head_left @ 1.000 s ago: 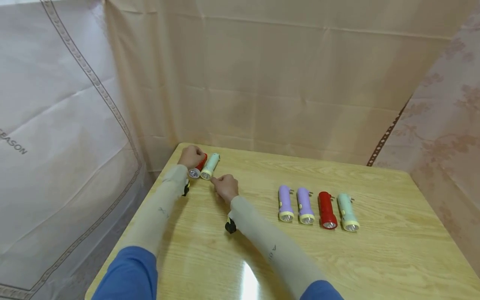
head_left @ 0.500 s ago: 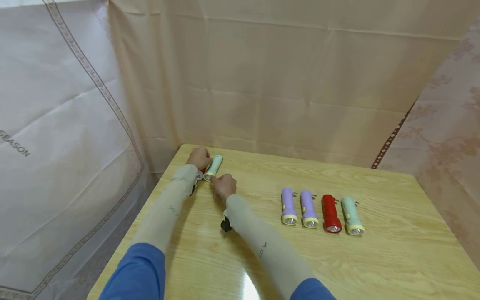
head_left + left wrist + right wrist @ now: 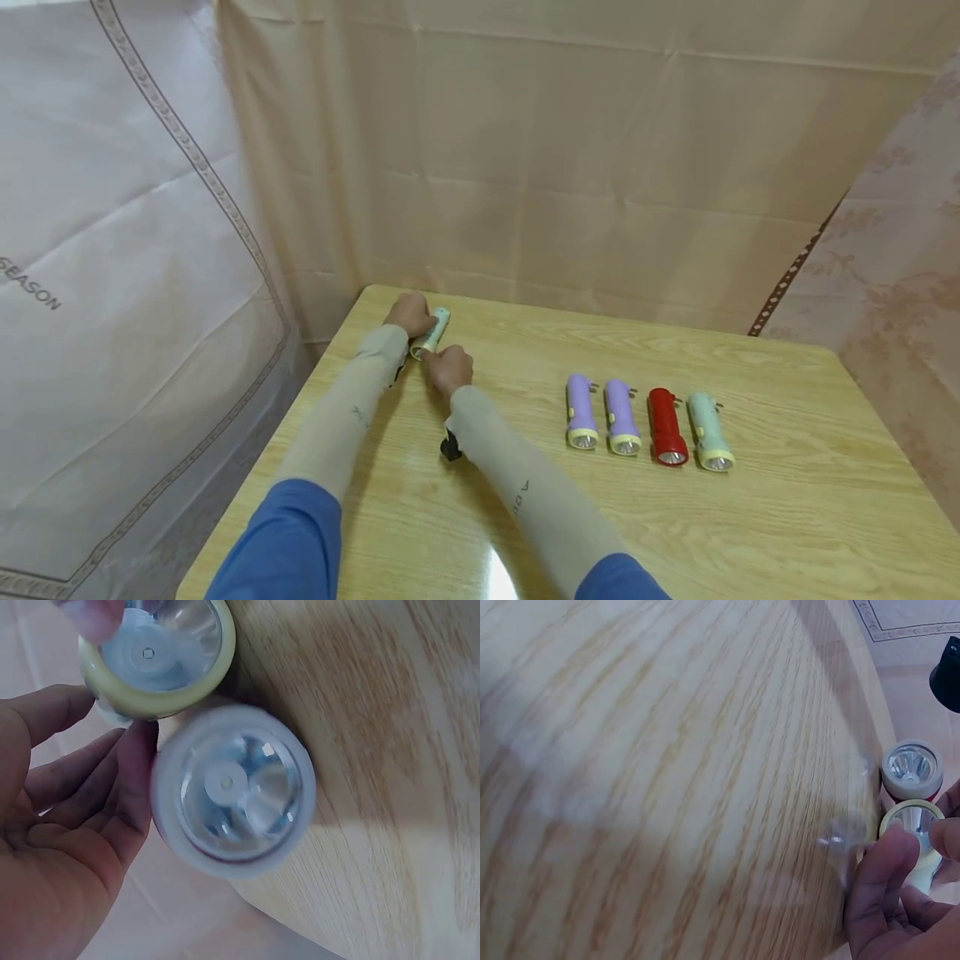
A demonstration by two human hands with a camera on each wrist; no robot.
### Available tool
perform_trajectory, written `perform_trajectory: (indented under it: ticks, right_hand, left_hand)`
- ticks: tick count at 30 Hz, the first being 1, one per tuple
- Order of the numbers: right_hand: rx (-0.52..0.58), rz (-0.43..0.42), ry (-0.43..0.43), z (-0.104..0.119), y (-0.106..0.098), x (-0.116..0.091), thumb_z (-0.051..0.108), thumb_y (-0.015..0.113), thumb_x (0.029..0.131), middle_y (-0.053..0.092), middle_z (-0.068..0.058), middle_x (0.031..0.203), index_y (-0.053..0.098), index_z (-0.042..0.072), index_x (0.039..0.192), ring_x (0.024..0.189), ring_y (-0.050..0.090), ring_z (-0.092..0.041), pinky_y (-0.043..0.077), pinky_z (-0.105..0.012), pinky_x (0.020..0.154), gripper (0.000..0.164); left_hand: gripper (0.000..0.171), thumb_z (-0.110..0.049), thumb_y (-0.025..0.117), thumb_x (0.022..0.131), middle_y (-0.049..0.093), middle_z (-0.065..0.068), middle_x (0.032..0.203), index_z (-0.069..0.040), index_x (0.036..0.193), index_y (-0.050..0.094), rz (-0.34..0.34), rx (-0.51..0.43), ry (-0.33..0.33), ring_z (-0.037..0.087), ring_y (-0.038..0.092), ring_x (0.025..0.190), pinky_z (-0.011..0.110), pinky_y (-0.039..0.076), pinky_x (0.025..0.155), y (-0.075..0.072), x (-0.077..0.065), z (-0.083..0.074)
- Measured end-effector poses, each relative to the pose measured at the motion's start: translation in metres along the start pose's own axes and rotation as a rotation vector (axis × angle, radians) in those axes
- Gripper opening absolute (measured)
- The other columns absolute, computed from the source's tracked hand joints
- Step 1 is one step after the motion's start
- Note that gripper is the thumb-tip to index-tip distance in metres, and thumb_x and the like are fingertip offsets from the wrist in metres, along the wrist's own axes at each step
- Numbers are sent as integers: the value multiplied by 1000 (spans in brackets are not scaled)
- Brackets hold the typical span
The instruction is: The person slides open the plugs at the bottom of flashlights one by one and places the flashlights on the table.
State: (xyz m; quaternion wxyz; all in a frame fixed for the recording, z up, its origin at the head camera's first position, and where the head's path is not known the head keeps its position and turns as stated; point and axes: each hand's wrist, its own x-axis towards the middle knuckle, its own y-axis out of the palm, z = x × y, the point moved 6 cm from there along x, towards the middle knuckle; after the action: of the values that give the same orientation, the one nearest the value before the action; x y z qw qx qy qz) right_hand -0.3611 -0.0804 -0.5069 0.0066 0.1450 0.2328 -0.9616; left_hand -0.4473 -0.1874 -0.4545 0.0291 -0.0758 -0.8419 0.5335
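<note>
In the head view, my left hand (image 3: pixel 410 314) grips the body of a mint-green flashlight (image 3: pixel 442 318) near the far left corner of the table. The left wrist view shows its thumb and fingers on either side of the yellow-rimmed head. My right hand (image 3: pixel 451 369) pinches the front end of that same flashlight, with fingertips at the lens and rim in the right wrist view. Right beside it lies a red flashlight with a pale rim (image 3: pixel 232 791), which my left hand and wrist hide from the head view.
To the right, two purple flashlights (image 3: pixel 580 408), a red flashlight (image 3: pixel 665 423) and another mint-green flashlight (image 3: pixel 708 429) lie in a row, lenses toward me. The wooden table (image 3: pixel 795 500) meets a beige curtain (image 3: pixel 562 167) behind and a white sheet (image 3: pixel 135 333) at left.
My left hand has shifted right, from the red flashlight onto the mint-green one. My right hand has come from just beside the mint-green flashlight to its front end.
</note>
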Motion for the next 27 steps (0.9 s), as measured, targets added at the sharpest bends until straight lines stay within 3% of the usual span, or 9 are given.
perform_trajectory:
  ticks: [8,14,19,27]
  right_hand:
    - [42,14,4,-2,5,2,45,60,91,49,-2,39,70,1,67,34,49,-17,43,-27,40,51]
    - [46,14,22,-2,5,4,44,62,91,53,-2,44,72,1,75,39,55,-19,46,-26,43,47]
    - [56,30,30,-3,6,3,44,62,90,57,-4,48,73,3,76,45,61,-22,50,-25,54,44]
    - [91,47,-5,-2,4,6,42,64,90,52,-3,44,72,-1,76,42,57,-21,52,-25,58,46]
  left_hand:
    - [41,-20,62,89,31,-2,48,-12,56,40,13,39,-48,14,33,43,28,35,45,5,3,5]
    - [34,-23,63,89,42,2,57,-10,62,46,4,82,-70,17,42,51,30,39,49,7,3,5]
    - [29,-29,68,88,58,7,69,-4,76,59,40,55,-120,19,52,57,29,45,50,12,1,8]
    - [27,-28,69,85,63,10,75,-3,80,61,23,38,-130,21,56,61,31,48,52,11,1,7]
